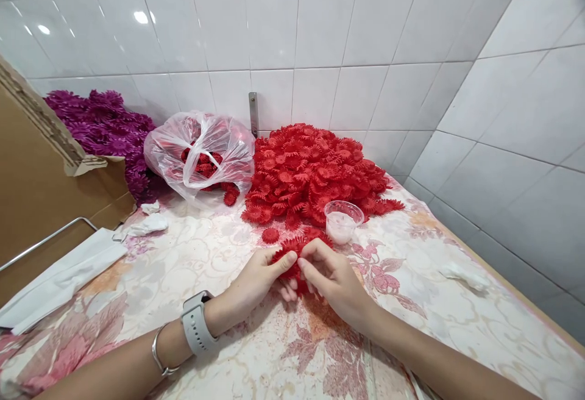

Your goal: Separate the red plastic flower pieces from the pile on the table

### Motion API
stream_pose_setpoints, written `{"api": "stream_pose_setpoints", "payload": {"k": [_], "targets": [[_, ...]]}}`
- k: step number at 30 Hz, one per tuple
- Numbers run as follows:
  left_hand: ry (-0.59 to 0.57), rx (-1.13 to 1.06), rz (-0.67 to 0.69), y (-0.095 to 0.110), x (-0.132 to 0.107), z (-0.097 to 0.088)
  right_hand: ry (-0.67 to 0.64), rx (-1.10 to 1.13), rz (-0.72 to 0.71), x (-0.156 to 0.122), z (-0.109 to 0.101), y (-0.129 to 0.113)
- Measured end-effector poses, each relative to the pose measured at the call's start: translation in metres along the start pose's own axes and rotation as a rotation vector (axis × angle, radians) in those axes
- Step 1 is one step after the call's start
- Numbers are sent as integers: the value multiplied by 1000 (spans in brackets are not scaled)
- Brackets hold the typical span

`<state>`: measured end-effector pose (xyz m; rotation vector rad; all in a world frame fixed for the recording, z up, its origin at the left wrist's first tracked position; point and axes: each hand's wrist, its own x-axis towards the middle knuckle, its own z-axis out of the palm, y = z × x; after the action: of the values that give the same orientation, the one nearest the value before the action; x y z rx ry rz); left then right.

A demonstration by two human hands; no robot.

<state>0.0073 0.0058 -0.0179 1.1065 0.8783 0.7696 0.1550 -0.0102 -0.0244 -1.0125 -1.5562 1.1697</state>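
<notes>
Between my two hands is a red artificial flower (291, 245) with a fringed edge. My left hand (247, 285) is closed on it, thumb on top and fingers curled underneath. From the other side, my right hand (340, 279) pinches at the flower, its thumb and forefinger pressed together; any small piece between those fingertips is hidden. Just beyond my hands stands a clear plastic cup (342, 229) of white paste. A small red round piece (270, 235) lies on the tablecloth, left of the cup.
Behind is a heap of red flowers (311, 171) against the tiled wall (329, 34). A plastic bag (171, 150) holds more red pieces. Purple flowers (105, 128) are piled behind a cardboard box (41, 199) at left. Crumpled white tissue (465, 276) lies at right on the floral tablecloth (183, 260).
</notes>
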Motion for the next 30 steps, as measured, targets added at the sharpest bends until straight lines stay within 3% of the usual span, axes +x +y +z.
{"api": "stream_pose_setpoints", "payload": {"k": [5,11,16,20,25,30], "targets": [[-79,-63,16,4,1,4,262,-18,0,2,1,3],[6,-112,10,6,-1,4,409,-17,21,4,-1,7],[76,-113,-15,5,1,1,400,-30,80,5,-2,8],[65,-69,-27,5,1,-1,337,-28,33,3,-1,6],[71,-28,-49,2,-3,0,171,-66,-37,1,0,3],[89,60,11,1,-3,2,-40,-52,-1,0,1,2]]}}
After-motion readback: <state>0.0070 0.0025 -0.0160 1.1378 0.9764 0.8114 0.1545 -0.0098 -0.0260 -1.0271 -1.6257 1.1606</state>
